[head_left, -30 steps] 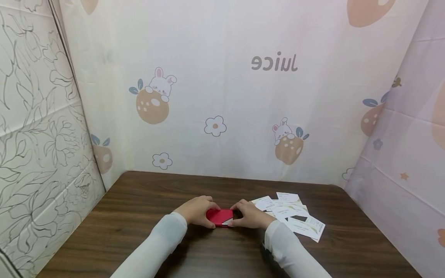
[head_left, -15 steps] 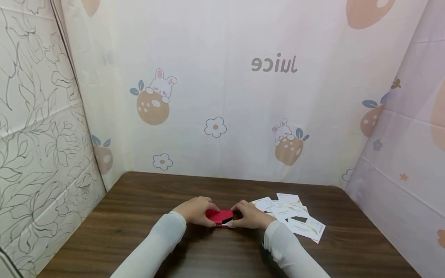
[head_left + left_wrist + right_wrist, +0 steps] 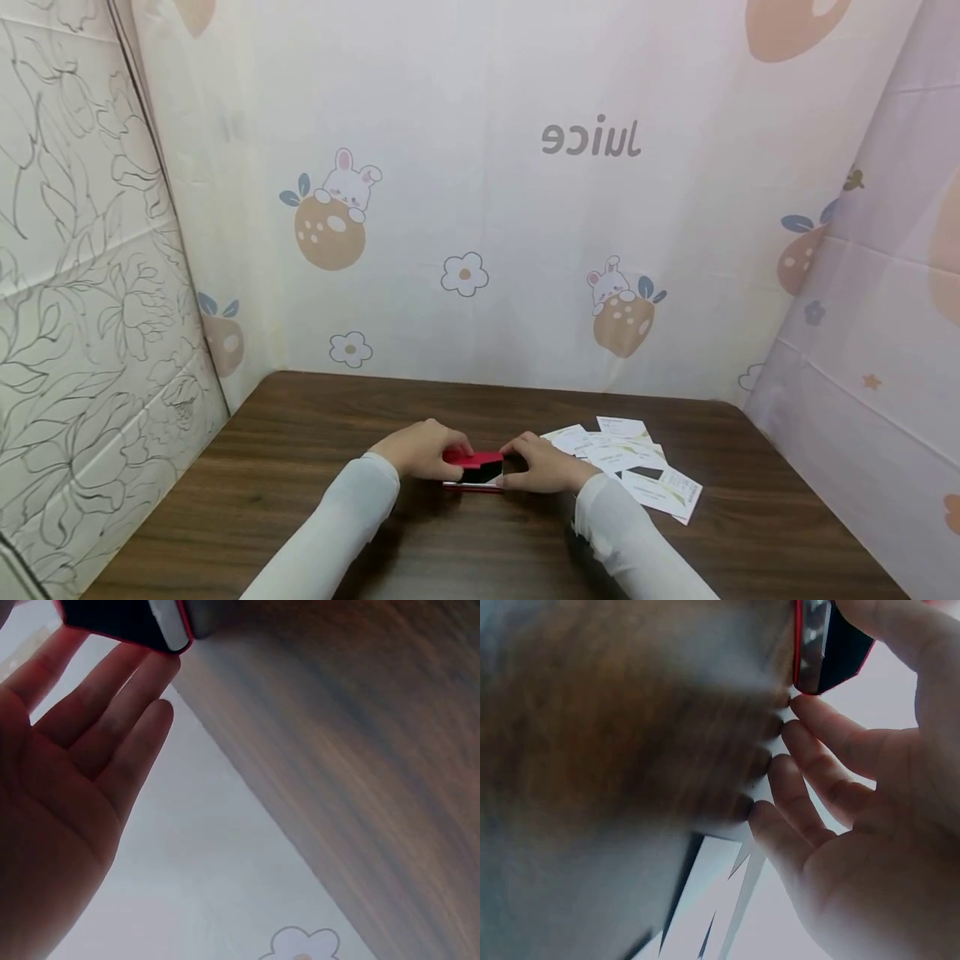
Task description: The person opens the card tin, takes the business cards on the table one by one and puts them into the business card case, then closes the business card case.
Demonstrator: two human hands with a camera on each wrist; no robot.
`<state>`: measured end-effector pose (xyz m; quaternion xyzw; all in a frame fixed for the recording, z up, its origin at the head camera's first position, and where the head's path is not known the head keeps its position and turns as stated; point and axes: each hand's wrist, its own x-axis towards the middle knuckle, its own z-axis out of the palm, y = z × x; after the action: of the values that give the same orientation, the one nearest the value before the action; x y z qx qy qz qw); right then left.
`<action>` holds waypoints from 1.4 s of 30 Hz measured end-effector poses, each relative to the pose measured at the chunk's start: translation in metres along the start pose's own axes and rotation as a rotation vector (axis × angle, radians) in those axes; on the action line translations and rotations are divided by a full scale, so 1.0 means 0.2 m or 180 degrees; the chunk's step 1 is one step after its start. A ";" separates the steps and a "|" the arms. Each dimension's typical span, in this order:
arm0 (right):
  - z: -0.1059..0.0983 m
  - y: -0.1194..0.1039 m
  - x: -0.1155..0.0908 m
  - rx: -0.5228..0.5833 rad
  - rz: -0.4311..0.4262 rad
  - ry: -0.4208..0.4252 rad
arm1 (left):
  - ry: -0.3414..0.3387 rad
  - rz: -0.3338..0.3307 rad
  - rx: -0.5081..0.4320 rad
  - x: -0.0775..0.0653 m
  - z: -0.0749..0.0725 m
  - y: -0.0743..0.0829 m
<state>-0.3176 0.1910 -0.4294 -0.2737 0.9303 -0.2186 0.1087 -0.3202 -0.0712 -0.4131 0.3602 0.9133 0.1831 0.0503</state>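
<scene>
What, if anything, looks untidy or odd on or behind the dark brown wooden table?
The white rectangular printed cards beside the right hand lie scattered, overlapping at mismatched angles. On the pale patterned fabric backdrop, the grey word "Juice" reads backwards. Nothing looks spilled.

- red case [image 3: 482, 461]: left end hidden by left hand [image 3: 420, 451]; cut off by top edge in both wrist views; dark inside, contents can't tell
- right hand [image 3: 545, 466]: cut by right edge in right wrist view
- cards [image 3: 618, 458]: overlapping, count unclear, print too small to read
- table [image 3: 300, 492]: near edge out of head frame, surface blurred in right wrist view
- sleeves [image 3: 333, 521]: cut by bottom edge, head view
</scene>
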 end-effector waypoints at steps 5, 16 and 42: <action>0.00 0.03 0.00 0.0089 0.0013 -0.0046 | 0.0115 0.0058 -0.0071 0.01 -0.02 0.00; -0.01 0.01 0.00 0.0097 -0.0041 -0.0025 | 0.0414 -0.0182 -0.0081 0.00 -0.09 -0.02; -0.01 0.02 0.00 0.0198 -0.0067 -0.0006 | 0.1180 -0.0289 0.0082 0.13 -0.03 -0.09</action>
<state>-0.3193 0.1943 -0.4298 -0.2802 0.9200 -0.2482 0.1158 -0.3512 -0.0677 -0.4133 0.2793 0.9246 0.2322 -0.1151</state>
